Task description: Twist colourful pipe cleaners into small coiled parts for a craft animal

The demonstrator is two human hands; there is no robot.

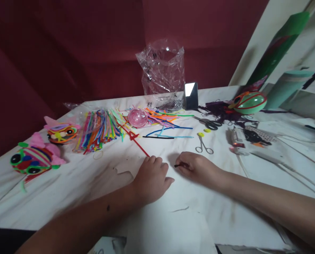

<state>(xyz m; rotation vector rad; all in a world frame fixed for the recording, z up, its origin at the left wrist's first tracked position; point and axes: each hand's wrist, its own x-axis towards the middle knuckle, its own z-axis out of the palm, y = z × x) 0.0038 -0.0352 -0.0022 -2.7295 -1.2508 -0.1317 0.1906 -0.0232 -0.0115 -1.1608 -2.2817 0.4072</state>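
My left hand [151,178] rests on the white table [99,183] with its fingers curled over the near end of a red pipe cleaner [136,140] that runs away up-left. My right hand [196,167] lies beside it, fingers pinched on a short dark piece [177,165] that pokes out toward the left hand. A pink plastic ball [137,117] sits among loose coloured pipe cleaners [162,120] farther back.
A bundle of coloured pipe cleaners [99,128] and two fuzzy craft figures [34,158] [62,132] lie at the left. Small scissors [203,144], black scissors [209,123], a glue gun [237,141], a phone [191,95], a clear bag [161,68] and a green ball [249,102] are at the back right.
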